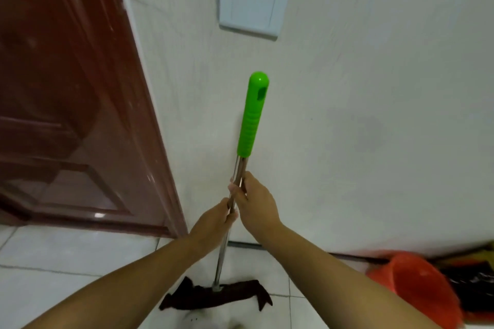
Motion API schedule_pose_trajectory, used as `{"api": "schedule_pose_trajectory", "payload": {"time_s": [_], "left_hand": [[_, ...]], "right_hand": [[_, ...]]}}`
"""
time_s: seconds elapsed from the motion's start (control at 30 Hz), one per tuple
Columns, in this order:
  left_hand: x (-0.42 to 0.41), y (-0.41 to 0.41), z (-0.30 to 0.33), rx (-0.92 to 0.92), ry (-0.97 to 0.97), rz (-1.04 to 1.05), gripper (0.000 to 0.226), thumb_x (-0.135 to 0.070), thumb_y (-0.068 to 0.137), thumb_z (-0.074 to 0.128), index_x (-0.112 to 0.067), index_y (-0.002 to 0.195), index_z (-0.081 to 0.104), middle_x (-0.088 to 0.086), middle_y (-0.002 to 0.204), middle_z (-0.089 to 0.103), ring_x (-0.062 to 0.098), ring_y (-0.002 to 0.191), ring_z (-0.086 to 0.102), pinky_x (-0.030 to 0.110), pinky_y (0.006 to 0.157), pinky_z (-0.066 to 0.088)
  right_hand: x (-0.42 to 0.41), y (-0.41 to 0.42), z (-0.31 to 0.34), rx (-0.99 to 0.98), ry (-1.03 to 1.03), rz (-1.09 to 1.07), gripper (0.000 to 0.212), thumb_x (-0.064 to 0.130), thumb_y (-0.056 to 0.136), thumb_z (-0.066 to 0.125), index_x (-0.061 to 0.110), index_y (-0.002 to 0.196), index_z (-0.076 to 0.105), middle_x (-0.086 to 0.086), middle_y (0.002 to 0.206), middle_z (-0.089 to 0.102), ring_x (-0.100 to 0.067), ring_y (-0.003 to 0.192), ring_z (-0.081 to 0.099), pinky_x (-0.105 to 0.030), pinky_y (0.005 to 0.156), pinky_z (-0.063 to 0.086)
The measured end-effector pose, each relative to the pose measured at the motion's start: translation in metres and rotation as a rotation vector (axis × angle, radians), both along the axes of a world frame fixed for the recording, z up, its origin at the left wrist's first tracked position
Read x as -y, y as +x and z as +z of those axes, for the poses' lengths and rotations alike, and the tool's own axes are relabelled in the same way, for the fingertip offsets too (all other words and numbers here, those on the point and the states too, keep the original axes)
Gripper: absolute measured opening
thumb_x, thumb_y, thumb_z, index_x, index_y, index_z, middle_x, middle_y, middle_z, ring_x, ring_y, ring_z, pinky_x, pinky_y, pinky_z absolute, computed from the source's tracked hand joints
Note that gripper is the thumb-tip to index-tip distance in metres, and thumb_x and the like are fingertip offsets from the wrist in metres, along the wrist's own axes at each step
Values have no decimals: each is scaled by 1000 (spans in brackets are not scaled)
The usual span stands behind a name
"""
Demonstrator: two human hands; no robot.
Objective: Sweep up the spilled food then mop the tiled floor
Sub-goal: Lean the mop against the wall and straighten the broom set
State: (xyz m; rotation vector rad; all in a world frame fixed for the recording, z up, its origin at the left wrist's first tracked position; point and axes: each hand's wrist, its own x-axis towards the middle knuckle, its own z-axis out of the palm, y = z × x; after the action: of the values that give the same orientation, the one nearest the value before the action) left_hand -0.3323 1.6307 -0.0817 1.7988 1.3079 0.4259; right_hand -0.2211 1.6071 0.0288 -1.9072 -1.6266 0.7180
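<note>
Both hands gripped the mop's steel shaft: the right hand (pixel 254 195) just under the green grip (pixel 254 115), the left hand (pixel 213 224) touching below it. The mop (pixel 224 256) stood nearly upright, its dark cloth head (pixel 213 296) on the tiled floor (pixel 66 254) near the wall's foot, beside an orange bucket (pixel 419 283). Mopping seemed under way; the next stroke would need tilting the shaft and dragging the head.
</note>
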Motion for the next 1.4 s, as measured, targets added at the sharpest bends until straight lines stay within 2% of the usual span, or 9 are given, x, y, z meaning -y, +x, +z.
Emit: {"api": "schedule_pose_trajectory", "payload": {"time_s": [0.07, 0.23, 0.33, 0.5, 0.7, 0.83, 1.07, 1.27, 1.4], "left_hand": [[-8, -2, -1, 14, -11, -16, 9, -33, 100, 38, -39, 97, 45, -26, 90, 54, -20, 80, 53, 13, 77, 39], [-35, -3, 8, 0, -29, -15, 21, -32, 98, 40, -18, 105, 54, -10, 92, 60, 12, 89, 60, 27, 80, 50], [-47, -3, 13, -76, -11, -15, 25, -27, 98, 42, -8, 108, 54, 6, 96, 64, 21, 89, 63, 33, 80, 50], [-55, -13, 13, -21, -89, -15, 19, -23, 99, 40, -12, 110, 50, -1, 90, 58, 13, 80, 55, 10, 61, 38], [-48, -22, 13, -28, -129, 3, 39, -20, 97, 47, -2, 131, 40, 16, 129, 50, 24, 111, 52, 35, 99, 42], [-23, -36, 12, 128, 48, 204, 26, -12, 89, 54, -12, 114, 50, 3, 106, 52, 22, 98, 55, 29, 82, 44], [8, -16, 11, 79, -31, -254, 14, -20, 93, 45, -31, 98, 53, -17, 85, 55, 4, 77, 55, 18, 63, 41], [48, 37, 19, 135, -206, -551, 12, -18, 90, 52, -26, 85, 58, -8, 76, 61, 16, 74, 60, 29, 70, 48], [82, 76, 25, 117, -245, -704, 16, -21, 91, 50, -30, 81, 57, -11, 75, 61, 5, 67, 57, 23, 68, 47]], "right_hand": [[-11, -4, -2, 0, -12, -30, 22, 36, 99, 44, 16, 101, 55, 7, 82, 57, -10, 74, 55, -23, 64, 41], [-37, -12, -6, -153, -104, -87, 16, 28, 98, 45, 21, 85, 47, 8, 74, 52, -7, 66, 49, -21, 58, 36], [-45, -12, -8, -209, -141, -138, 19, 24, 97, 44, 13, 108, 55, 4, 89, 56, -14, 81, 55, -33, 76, 49], [-30, -8, -21, -341, -151, -301, 30, 20, 96, 44, 10, 122, 55, -2, 103, 60, -22, 101, 59, -41, 92, 51], [4, -2, -37, -468, -156, -449, 22, 11, 97, 44, 6, 114, 57, -4, 89, 60, -18, 82, 58, -29, 71, 53], [28, -5, -45, -508, -170, -544, 21, 7, 96, 43, 7, 112, 56, -7, 91, 60, -16, 81, 58, -21, 64, 50], [82, -4, -60, -537, -178, -747, 18, 6, 91, 47, 14, 104, 59, -4, 88, 63, -13, 80, 61, -26, 71, 53], [151, 19, -60, -613, -180, -942, 19, 2, 90, 44, 13, 98, 58, -6, 83, 62, -14, 72, 60, -23, 61, 50], [207, 44, -60, -669, -182, -1031, 20, 2, 92, 42, 12, 99, 58, -7, 84, 63, -16, 73, 61, -26, 63, 51]]}}
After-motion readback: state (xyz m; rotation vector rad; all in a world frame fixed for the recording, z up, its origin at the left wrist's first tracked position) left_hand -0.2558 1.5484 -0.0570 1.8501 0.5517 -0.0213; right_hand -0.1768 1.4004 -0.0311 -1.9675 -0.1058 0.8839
